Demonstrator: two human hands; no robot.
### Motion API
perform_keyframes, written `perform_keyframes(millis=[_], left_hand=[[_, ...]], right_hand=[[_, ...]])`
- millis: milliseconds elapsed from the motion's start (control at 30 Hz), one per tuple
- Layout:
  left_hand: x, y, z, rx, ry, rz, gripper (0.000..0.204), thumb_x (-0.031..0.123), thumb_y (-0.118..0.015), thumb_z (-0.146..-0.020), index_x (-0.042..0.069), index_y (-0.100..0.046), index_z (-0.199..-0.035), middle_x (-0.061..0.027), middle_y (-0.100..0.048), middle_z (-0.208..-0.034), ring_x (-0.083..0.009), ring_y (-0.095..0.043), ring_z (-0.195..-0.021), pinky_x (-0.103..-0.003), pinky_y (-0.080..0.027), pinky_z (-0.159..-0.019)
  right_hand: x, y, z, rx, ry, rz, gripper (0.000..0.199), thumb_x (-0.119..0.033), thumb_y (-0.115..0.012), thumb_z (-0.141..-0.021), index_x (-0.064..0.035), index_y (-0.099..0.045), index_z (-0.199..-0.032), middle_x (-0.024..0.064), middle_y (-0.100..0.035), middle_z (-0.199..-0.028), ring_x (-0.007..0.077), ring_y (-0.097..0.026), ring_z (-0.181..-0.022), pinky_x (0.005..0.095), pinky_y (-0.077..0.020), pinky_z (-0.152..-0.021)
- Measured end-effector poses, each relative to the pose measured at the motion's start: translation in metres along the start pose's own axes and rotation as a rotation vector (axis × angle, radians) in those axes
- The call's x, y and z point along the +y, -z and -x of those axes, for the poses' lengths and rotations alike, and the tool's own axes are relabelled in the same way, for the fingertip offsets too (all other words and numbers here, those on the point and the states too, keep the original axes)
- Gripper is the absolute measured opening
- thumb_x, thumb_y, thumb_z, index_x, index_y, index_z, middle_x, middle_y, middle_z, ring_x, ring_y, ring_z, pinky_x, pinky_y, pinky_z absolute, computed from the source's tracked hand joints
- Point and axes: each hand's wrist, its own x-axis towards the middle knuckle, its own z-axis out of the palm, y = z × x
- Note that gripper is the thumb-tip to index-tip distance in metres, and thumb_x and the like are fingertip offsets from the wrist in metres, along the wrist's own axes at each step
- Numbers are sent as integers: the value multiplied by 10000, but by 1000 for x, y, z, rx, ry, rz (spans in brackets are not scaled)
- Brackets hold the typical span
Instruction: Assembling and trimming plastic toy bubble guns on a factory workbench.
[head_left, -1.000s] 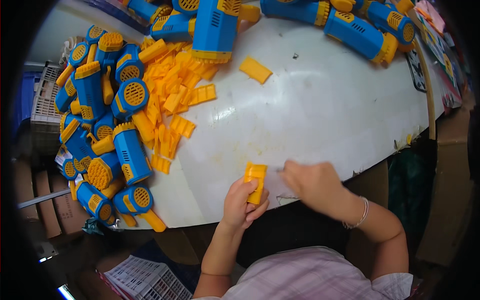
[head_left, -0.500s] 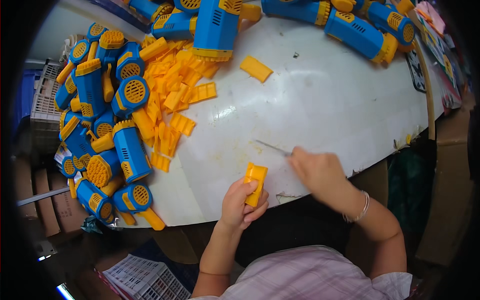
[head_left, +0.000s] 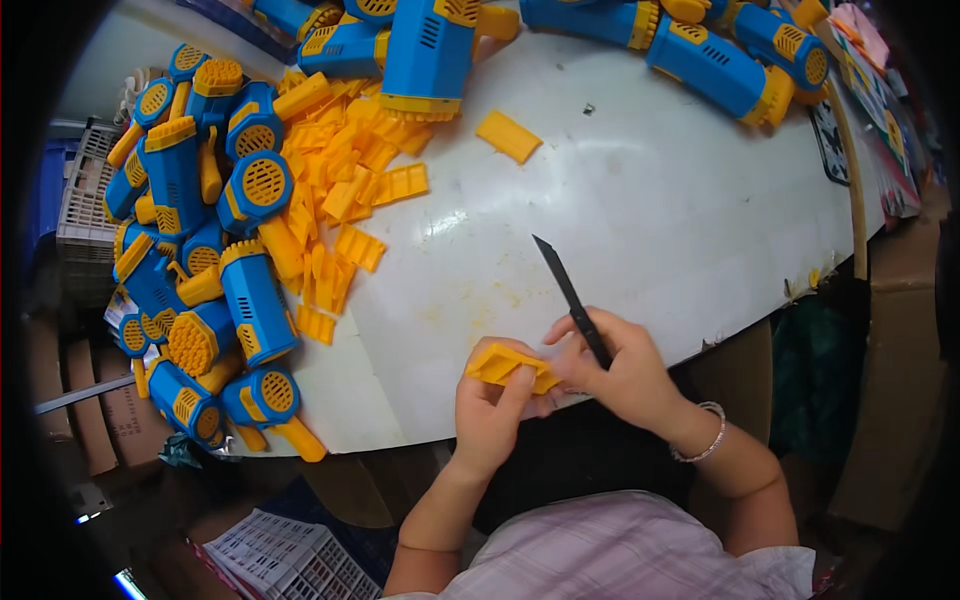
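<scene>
Your left hand is closed around a small orange ribbed plastic piece, holding it at the near edge of the white table, just off the rim and over your lap. Your right hand is wrapped around a thin dark blade tool — pen-style grip, tip pointing up and away over the table, its lower end hidden in your fist. Right fingers touch the orange piece too, so both hands meet on it.

Risks from here, as a judgement:
- The blade sits close to your left thumb and fingers; if the piece twists in that pinch while you trim, the edge could skid toward skin.
- The piece hangs past the table rim with nothing under it — loosen the left grip and it likely drops to the floor among the cardboard boxes.
- Pressing hard on thin ribbed plastic could crack or gouge it.
- The heap of loose orange pieces and the blue-and-orange toy guns pile high on your left; a wide elbow swing could knock some off the edge.

More toy guns line the far rim.
</scene>
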Motion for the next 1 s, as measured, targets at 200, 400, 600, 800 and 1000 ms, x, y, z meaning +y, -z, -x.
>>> perform_keyframes(millis=[200, 400, 600, 800, 1000], left_hand=[[-5, 4, -1, 0, -230, -287, 170, 19, -525, -844, -25, -437, -983, -181, -581, -991, -150, -600, -792, -248, -506, -658], [29, 9, -1, -178, -32, -661, 196, 31, -516, -836, -20, -528, -1025, -75, -616, -794, -105, -573, -592, -195, -434, -506], [6, 6, -1, -17, -92, -905, 134, 102, -506, -854, -6, -580, -880, -115, -561, -595, -201, -535, -477, -296, -404, -459], [7, 2, -3, 64, -207, -906, 112, 84, -514, -837, -7, -577, -859, -138, -548, -583, -262, -519, -464, -310, -402, -456], [3, 4, -4, 97, -283, -917, 115, 47, -507, -825, -42, -561, -777, -82, -477, -518, -100, -424, -450, -253, -341, -432]], right_hand=[[14, 11, 0, 14, 88, 104, 155, -28, -649, -734, -13, -649, -889, -2, -503, -715, 38, -441, -589, 173, -357, -525], [4, 15, -10, -116, 350, 471, 180, -76, -651, -742, -15, -629, -910, 58, -524, -685, 106, -509, -589, 231, -404, -521], [8, 5, 9, -18, 273, 720, 90, -98, -451, -873, -31, -490, -919, 187, -512, -655, 339, -547, -580, 351, -402, -495], [14, -6, 9, -138, 155, 657, 173, -64, -446, -865, -8, -421, -1026, 185, -547, -691, 369, -547, -582, 397, -411, -498], [15, -8, 11, -132, 259, 672, 142, -67, -461, -857, -10, -426, -983, 166, -551, -701, 355, -545, -571, 404, -412, -484]])
